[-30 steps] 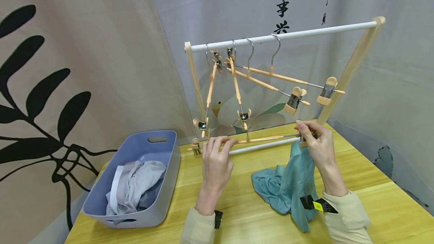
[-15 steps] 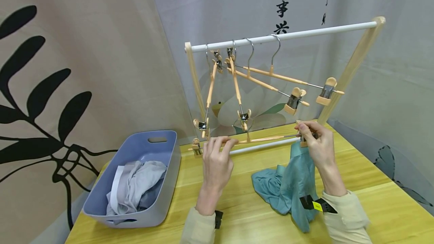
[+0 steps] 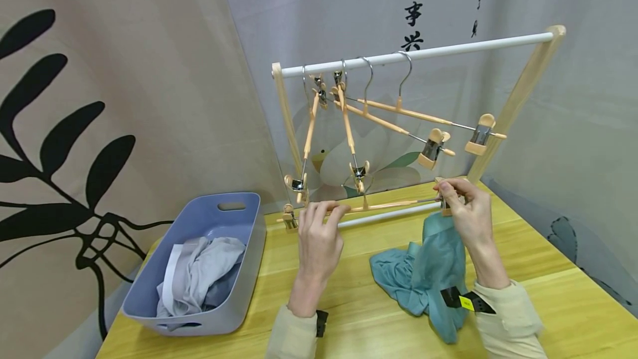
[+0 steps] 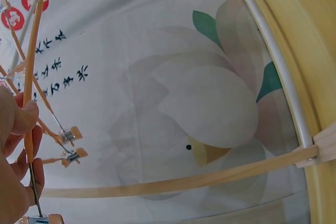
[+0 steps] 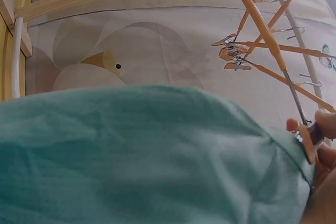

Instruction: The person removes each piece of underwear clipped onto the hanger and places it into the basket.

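A wooden clip hanger (image 3: 384,205) is held low in front of the rack, lying roughly level. My left hand (image 3: 319,242) grips its bar near the left end, beside the left clip (image 3: 289,216). At the other end my right hand (image 3: 468,215) pinches the right clip (image 3: 445,209). A teal cloth garment (image 3: 441,270) hangs from that clip area, its lower part bunched on the table. In the right wrist view, the clip's wooden jaw (image 5: 308,142) overlaps the garment's edge (image 5: 286,148); fingers partly hide it.
A wooden rack with a white rail (image 3: 478,46) stands behind the hands, and several clip hangers (image 3: 384,118) hang from it. On the left, a blue-grey basket (image 3: 249,270) contains grey and white clothes (image 3: 199,276). Patterned curtains (image 3: 164,71) back the yellow table (image 3: 349,314).
Near the right clip, the garment's upper edge has shifted slightly left and down. Both hands and the hanger have stayed practically in place.
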Demonstrator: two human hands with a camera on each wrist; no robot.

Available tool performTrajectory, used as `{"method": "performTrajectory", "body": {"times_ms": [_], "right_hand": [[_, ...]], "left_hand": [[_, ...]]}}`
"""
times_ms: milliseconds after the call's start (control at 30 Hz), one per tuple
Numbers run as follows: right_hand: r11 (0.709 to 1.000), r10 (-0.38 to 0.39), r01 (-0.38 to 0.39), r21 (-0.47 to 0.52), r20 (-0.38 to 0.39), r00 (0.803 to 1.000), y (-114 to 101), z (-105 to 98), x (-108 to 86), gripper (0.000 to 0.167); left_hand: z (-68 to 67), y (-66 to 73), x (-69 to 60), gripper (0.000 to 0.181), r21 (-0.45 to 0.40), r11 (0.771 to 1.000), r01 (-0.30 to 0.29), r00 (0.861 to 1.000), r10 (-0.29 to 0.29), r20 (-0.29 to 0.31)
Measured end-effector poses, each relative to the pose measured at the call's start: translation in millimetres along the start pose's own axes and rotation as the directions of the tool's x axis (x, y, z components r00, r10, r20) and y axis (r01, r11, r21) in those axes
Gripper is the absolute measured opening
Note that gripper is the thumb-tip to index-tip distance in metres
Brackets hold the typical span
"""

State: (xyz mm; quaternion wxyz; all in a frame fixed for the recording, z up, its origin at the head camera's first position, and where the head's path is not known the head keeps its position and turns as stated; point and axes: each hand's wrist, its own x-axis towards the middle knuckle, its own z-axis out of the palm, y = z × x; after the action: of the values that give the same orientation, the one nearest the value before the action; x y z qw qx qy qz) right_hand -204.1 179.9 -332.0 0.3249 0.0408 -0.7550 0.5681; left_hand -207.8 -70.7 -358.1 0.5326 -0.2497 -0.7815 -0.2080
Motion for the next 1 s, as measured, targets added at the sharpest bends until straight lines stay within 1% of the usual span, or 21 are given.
{"method": "performTrajectory", "body": {"times_ms": [267,433,567,700,867,1000], "right_hand": [[0.999,-0.007,0.007,-0.048,-0.006,1.000,0.5,-0.3,0.6,0.015],[0.998,-0.009,0.009,-0.059,-0.009,1.000,-0.1,-0.4,0.9,0.017],[0.998,-0.009,0.008,-0.066,-0.007,1.000,-0.3,-1.0,0.8,0.013],[0.998,-0.010,0.010,-0.063,0.002,1.000,-0.4,-1.9,0.4,0.018],[0.999,-0.012,0.013,-0.042,0.034,0.999,0.7,-4.3,-0.1,0.015],[1.000,-0.001,0.002,-0.016,0.082,0.997,1.9,-6.9,-0.5,0.014]], "left_hand": [[-0.4,0.4,0.3,0.045,-0.005,1.000,0.001,1.000,-0.001,-0.002],[-0.3,0.0,-0.1,0.044,-0.005,1.000,0.004,1.000,-0.004,0.000],[0.2,-0.3,-0.4,0.044,-0.005,1.000,0.004,1.000,-0.004,0.001],[0.5,-0.3,-0.7,0.044,-0.007,1.000,0.006,1.000,-0.006,0.001],[-0.2,0.2,-0.2,0.046,-0.009,1.000,0.004,1.000,-0.004,0.000],[-0.9,0.6,0.4,0.047,-0.010,1.000,0.009,1.000,-0.009,-0.003]]}}
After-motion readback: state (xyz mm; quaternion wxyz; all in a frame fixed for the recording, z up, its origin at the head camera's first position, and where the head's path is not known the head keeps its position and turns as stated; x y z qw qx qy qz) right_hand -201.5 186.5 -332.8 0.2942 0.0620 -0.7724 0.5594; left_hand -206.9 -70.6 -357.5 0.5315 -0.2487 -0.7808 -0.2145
